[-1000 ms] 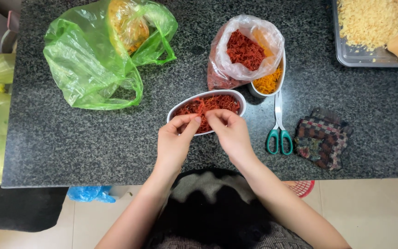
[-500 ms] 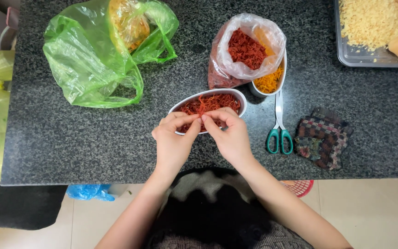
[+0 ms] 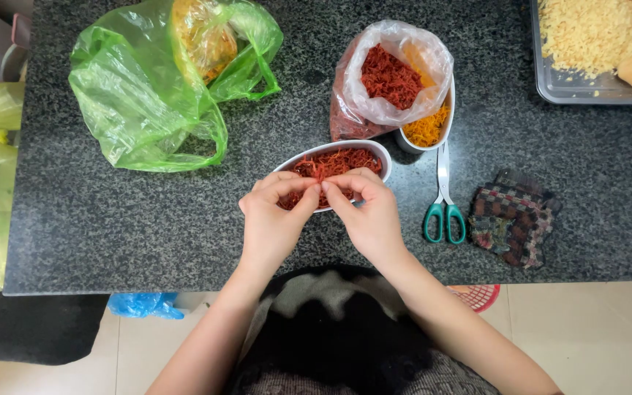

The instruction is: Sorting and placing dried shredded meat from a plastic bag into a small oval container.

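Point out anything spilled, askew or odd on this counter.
Nothing is spilled. The only oddity: the scissors lie tucked under the rim of the bowl of orange shreds, blades partly hidden.

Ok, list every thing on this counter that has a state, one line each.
Oval white dish: filled with red shreds.
Clear bag: open, holding red shreds.
Round cup: holding orange shreds.
Green bag: open, crumpled.
Scissors: shut, lying flat.
Left hand, right hand: pinching red shreds over the dish.

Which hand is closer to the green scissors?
The right hand. It sits just beside the scissors, over the oval bowl of red shreds. The left hand is farther, on the other side of the right hand.
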